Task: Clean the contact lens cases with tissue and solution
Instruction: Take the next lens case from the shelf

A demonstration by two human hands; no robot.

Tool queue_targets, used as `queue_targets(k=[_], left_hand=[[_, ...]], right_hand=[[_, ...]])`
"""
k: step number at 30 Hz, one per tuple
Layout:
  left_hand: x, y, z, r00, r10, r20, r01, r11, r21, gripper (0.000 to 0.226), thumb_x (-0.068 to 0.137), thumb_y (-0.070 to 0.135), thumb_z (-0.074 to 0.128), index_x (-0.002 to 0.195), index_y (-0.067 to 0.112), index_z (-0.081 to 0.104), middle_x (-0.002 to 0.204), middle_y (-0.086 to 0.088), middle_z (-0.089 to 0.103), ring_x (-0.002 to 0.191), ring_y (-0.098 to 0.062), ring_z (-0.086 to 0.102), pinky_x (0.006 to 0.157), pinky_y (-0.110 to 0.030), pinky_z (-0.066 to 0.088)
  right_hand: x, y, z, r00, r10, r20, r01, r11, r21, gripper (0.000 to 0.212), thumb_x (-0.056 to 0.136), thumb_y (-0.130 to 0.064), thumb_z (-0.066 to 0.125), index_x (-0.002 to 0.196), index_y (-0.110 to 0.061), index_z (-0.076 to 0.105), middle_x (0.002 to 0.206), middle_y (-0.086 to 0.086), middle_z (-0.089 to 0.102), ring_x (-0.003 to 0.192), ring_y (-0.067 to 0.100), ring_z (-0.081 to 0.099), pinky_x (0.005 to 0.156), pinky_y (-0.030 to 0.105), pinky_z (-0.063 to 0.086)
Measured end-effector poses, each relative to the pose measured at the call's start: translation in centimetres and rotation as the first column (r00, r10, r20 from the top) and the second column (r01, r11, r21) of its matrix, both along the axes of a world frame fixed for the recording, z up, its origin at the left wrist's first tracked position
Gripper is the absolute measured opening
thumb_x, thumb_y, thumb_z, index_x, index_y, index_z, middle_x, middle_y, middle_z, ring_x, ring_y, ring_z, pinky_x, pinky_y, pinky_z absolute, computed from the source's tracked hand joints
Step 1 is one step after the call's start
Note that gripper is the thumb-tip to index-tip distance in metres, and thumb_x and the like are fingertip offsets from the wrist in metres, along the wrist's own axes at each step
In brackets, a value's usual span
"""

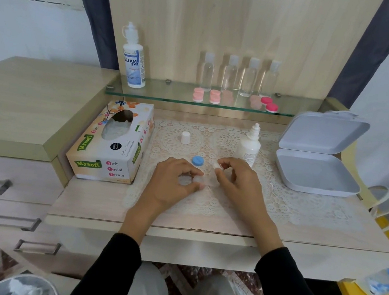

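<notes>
Black sleeves (110, 273) led to the hands over the tabletop (95, 206): left hand (173, 182) curled round a clear lens case (205, 181), right hand (236, 178) pinching a white cap (216, 166) just beside it. From them, a blue cap (197, 160) lay at twelve o'clock, solution bottle (249, 146) at one, tissue box (111, 145) at ten.

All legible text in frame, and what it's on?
"DREAM EYE": large solution bottle; the smaller print below is blurred.
"Mysoft": tissue box, on several faces.
"Soft Facial Tissue": same tissue box, front face.
Unreadable, too small: the box's black badge and the small bottle label.
</notes>
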State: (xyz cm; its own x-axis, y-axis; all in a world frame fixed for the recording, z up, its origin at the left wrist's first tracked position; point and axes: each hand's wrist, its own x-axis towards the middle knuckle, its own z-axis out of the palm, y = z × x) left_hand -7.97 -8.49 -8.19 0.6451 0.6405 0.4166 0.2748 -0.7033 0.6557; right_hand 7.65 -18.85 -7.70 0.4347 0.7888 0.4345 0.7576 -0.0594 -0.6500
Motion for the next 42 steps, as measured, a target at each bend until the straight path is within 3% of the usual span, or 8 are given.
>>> queue_targets(k=[4,9,22,28,31,35,39,42], left_hand=[[0.0,-0.1,0.0,1.000,-0.009,0.005,0.009,1.000,-0.001,0.026,0.070,0.039,0.078,0.094,0.028,0.074,0.090,0.015,0.068,0.088,0.004,0.051,0.077,-0.011,0.037],[-0.1,-0.1,0.1,1.000,-0.009,-0.002,0.009,1.000,0.004,0.026,0.071,0.041,0.077,0.094,0.029,0.074,0.091,0.014,0.068,0.089,-0.001,0.053,0.080,-0.018,0.041],[0.0,-0.2,0.2,1.000,-0.002,-0.004,0.002,1.000,-0.006,0.031,0.068,0.046,0.071,0.094,0.029,0.074,0.091,0.015,0.068,0.090,-0.001,0.053,0.081,-0.022,0.045],[0.1,-0.1,0.1,1.000,0.004,-0.006,-0.004,1.000,-0.004,0.029,0.070,0.044,0.076,0.095,0.029,0.074,0.092,0.015,0.068,0.090,-0.001,0.052,0.081,-0.021,0.043],[0.1,0.0,0.0,1.000,0.004,-0.011,-0.004,1.000,0.013,0.029,0.071,0.044,0.076,0.095,0.029,0.074,0.092,0.014,0.068,0.090,-0.002,0.052,0.082,-0.024,0.045],[0.0,0.0,0.1,0.998,0.035,-0.060,-0.029,0.994,0.105,0.042,0.069,0.058,0.061,0.099,0.030,0.072,0.094,0.014,0.067,0.091,-0.007,0.054,0.086,-0.031,0.045],[-0.1,-0.4,0.1,0.961,0.233,-0.151,-0.169,0.922,0.350,0.075,0.069,0.069,0.043,0.129,0.025,0.054,0.125,0.007,0.054,0.123,-0.014,0.044,0.112,-0.041,0.021],[0.1,-0.4,0.1,0.865,0.272,-0.421,-0.145,0.940,0.308,0.108,0.066,0.082,0.018,0.151,0.015,0.014,0.158,0.000,0.016,0.146,-0.014,0.007,0.118,-0.045,-0.005]], right_hand=[[-0.1,0.1,-0.1,0.998,-0.051,0.024,0.051,0.998,-0.033,0.006,0.092,-0.021,0.058,0.097,-0.019,0.056,0.074,-0.017,0.045,0.061,0.000,0.041,0.056,0.021,0.028],[-0.2,0.2,-0.2,0.985,-0.053,0.162,0.061,0.997,-0.046,0.005,0.090,-0.017,0.060,0.091,-0.016,0.056,0.092,0.000,0.057,0.073,0.013,0.051,0.059,0.027,0.042],[0.3,0.5,-0.8,0.988,-0.033,0.150,0.035,0.999,-0.011,0.023,0.089,-0.008,0.062,0.109,-0.012,0.070,0.106,0.003,0.063,0.095,0.017,0.059,0.076,0.031,0.051],[0.2,-0.8,0.6,0.975,0.076,-0.207,-0.077,0.997,0.001,0.034,0.078,0.002,0.062,0.104,-0.018,0.071,0.094,-0.003,0.064,0.067,-0.001,0.050,0.063,0.009,0.040],[0.5,-1.2,1.1,0.968,0.137,-0.212,-0.161,0.982,-0.102,0.034,0.074,-0.005,0.073,0.104,-0.020,0.070,0.091,-0.008,0.059,0.067,0.002,0.045,0.065,0.008,0.038],[0.6,-1.0,0.8,0.972,0.149,-0.184,-0.165,0.984,-0.072,0.025,0.071,-0.016,0.081,0.095,-0.018,0.074,0.092,-0.006,0.062,0.074,-0.003,0.050,0.066,0.007,0.037],[0.6,-1.0,0.6,0.975,0.139,-0.171,-0.147,0.988,-0.040,0.022,0.071,-0.018,0.083,0.092,-0.015,0.075,0.089,-0.003,0.063,0.071,-0.002,0.050,0.066,0.009,0.038],[0.5,-1.1,0.5,0.979,0.138,-0.153,-0.142,0.990,-0.016,0.024,0.070,-0.019,0.084,0.092,-0.012,0.076,0.087,-0.001,0.063,0.071,-0.002,0.050,0.065,0.008,0.038]])
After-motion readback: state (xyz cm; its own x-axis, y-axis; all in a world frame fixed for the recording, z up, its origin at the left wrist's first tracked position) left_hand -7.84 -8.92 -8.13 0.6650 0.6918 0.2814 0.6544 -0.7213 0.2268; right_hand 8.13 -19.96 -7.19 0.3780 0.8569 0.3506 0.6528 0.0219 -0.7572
